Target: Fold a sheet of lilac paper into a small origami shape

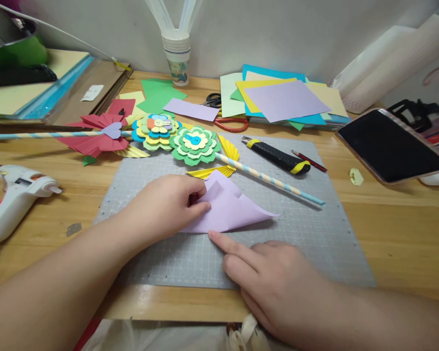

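Observation:
A purple sheet of paper [234, 212], folded over with its right corner raised, lies on the grey cutting mat [314, 248]. My left hand [168, 202] is closed on the left part of the paper, its thumb on top and fingertips curled out of sight. My right hand [270, 273] has its index finger stretched out, the tip touching the paper's lower folded edge; the other fingers are bent beneath, with nothing in them. Just behind the paper lie a green paper flower [195, 145] and a striped stick [270, 179] with yellow pleated leaves [229, 148].
A black and yellow cutter [276, 155] and a pencil [309, 161] lie on the mat's far right. A glue gun [20, 200] is at left, a phone [391, 146] at right. Paper sheets [285, 100], scissors [231, 125] and cups [177, 58] stand or lie behind.

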Demonstrator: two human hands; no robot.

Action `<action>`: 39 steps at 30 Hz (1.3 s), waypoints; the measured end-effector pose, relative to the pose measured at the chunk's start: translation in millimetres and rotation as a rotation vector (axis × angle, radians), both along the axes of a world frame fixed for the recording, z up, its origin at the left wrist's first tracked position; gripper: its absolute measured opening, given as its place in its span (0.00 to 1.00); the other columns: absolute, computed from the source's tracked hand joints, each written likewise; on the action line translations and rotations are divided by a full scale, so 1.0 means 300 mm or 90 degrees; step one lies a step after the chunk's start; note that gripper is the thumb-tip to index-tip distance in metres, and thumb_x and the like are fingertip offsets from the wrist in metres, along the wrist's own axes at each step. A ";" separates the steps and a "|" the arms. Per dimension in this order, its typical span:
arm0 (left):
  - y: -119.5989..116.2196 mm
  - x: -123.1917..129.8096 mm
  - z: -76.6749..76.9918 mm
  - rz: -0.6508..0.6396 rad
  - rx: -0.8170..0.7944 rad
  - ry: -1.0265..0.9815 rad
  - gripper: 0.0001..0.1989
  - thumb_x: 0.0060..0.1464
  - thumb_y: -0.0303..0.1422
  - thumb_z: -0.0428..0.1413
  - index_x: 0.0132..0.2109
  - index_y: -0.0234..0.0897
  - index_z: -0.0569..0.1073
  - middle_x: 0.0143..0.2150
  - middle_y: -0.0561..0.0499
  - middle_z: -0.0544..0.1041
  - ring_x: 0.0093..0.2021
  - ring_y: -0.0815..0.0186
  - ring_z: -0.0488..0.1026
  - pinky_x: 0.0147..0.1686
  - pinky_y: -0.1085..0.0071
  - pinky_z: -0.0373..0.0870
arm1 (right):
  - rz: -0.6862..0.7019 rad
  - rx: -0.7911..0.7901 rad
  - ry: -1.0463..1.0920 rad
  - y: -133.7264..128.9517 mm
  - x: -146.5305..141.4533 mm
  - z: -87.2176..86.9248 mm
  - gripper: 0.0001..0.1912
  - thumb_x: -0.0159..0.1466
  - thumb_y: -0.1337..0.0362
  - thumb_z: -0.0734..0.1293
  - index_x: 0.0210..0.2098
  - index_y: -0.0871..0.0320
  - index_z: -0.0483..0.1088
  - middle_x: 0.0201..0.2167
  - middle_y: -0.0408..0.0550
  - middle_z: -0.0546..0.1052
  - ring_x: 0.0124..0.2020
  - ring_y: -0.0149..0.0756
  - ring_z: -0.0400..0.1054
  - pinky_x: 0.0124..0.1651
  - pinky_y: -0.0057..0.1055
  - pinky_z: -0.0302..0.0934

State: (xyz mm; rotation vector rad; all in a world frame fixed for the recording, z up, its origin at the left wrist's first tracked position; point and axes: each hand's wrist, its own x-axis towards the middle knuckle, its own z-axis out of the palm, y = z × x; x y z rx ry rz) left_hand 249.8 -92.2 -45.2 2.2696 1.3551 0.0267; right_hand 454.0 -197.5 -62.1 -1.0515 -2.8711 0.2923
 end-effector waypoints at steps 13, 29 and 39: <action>0.004 0.000 -0.002 -0.004 0.001 -0.003 0.15 0.52 0.42 0.54 0.25 0.39 0.61 0.23 0.58 0.66 0.24 0.70 0.59 0.24 0.70 0.50 | -0.071 0.058 -0.047 -0.047 0.003 0.014 0.18 0.53 0.70 0.63 0.43 0.64 0.72 0.55 0.58 0.73 0.20 0.36 0.72 0.18 0.36 0.52; 0.003 -0.004 0.004 -0.002 -0.009 -0.004 0.16 0.53 0.43 0.53 0.24 0.39 0.61 0.22 0.58 0.66 0.23 0.70 0.60 0.23 0.70 0.50 | -0.057 0.037 -0.097 -0.050 -0.011 0.009 0.17 0.49 0.72 0.62 0.39 0.60 0.69 0.61 0.62 0.64 0.17 0.38 0.69 0.16 0.37 0.49; -0.026 -0.084 0.094 -0.198 -0.008 0.043 0.02 0.50 0.31 0.55 0.30 0.40 0.70 0.33 0.53 0.74 0.35 0.64 0.68 0.35 0.68 0.60 | -0.084 0.071 0.178 -0.033 0.010 0.026 0.07 0.59 0.72 0.60 0.33 0.57 0.69 0.38 0.51 0.80 0.25 0.35 0.70 0.26 0.33 0.60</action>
